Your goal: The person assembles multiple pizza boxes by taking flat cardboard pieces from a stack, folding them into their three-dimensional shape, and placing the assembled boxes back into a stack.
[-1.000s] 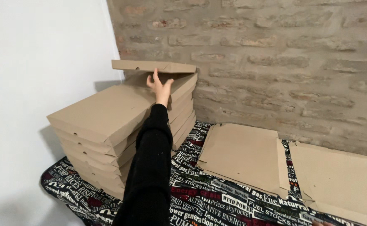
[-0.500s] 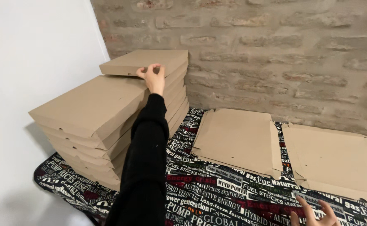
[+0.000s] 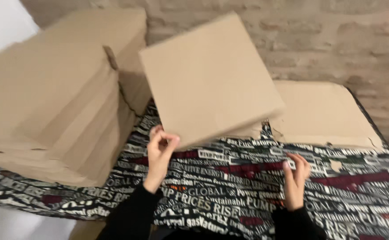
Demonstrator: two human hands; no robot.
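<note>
Above the patterned cloth (image 3: 230,195), just past the fingertips: 1 flat folded cardboard box (image 3: 210,78), tilted with its far corner raised toward the brick wall (image 3: 336,40) and its near-left corner lowest; pinched at that low corner by the left hand (image 3: 159,155), thumb over, fingers apparently under, though motion blur softens the contact; lies up and to the right of the grip, so nearly all of the panel hangs beyond the pinch. Roughly square, so no clear long axis; diagonal running from the held corner away to the upper right. Right hand (image 3: 295,178) lower and to the right, fingers loosely spread, holding nothing, apart from the box's near-right corner but nearer that corner than the left. Beside the left hand, a tall stack of similar boxes (image 3: 52,111); behind, unfolded flat cardboard sheets (image 3: 323,115) lying on the cloth.
</note>
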